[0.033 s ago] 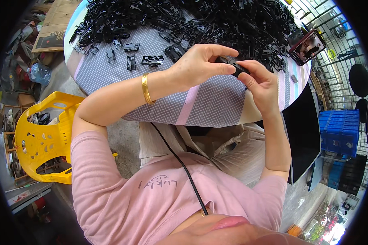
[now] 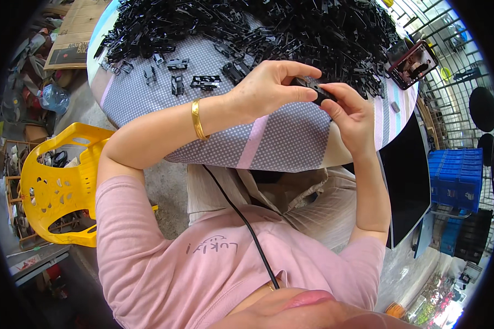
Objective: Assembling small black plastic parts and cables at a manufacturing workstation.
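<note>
Above the near right part of the table, a small black part [image 2: 323, 95] is held between both hands. My left hand [image 2: 266, 92], with a gold bangle at its wrist, pinches one end between thumb and forefinger. The thumb and fingers of my right hand [image 2: 350, 114] close on the other end. My fingers hide much of the part, and its exact kind is unclear. Beyond the hands spreads a large heap of glossy black clip-like pieces [image 2: 214, 24]. Several loose ones, such as a flat openwork piece [image 2: 205, 82], lie left of my left hand.
A patterned cloth covers the rounded table [image 2: 219, 142]. At its right edge stands a phone [image 2: 413, 64] with a lit screen. A yellow plastic chair [image 2: 60, 178] is at my left, blue crates [image 2: 454, 178] at the right. A black cable [image 2: 233, 205] runs down my front.
</note>
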Demonstrator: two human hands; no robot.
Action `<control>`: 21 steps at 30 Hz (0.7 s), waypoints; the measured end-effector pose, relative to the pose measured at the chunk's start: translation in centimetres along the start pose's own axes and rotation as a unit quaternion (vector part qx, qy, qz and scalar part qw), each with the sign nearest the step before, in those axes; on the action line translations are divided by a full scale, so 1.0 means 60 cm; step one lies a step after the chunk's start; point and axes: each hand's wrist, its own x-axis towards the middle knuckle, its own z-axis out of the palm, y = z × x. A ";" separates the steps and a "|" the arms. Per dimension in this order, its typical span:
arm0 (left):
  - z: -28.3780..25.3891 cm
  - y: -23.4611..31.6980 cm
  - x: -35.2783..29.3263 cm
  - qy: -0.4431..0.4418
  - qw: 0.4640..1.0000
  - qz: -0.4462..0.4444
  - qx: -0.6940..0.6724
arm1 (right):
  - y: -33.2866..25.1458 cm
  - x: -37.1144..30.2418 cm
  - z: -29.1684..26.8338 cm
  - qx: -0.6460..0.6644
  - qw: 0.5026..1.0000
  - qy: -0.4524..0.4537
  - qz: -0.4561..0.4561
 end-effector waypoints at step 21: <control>-0.207 -0.025 0.191 0.063 0.616 0.118 0.776 | -0.024 -0.010 -0.126 -0.391 0.920 0.004 0.031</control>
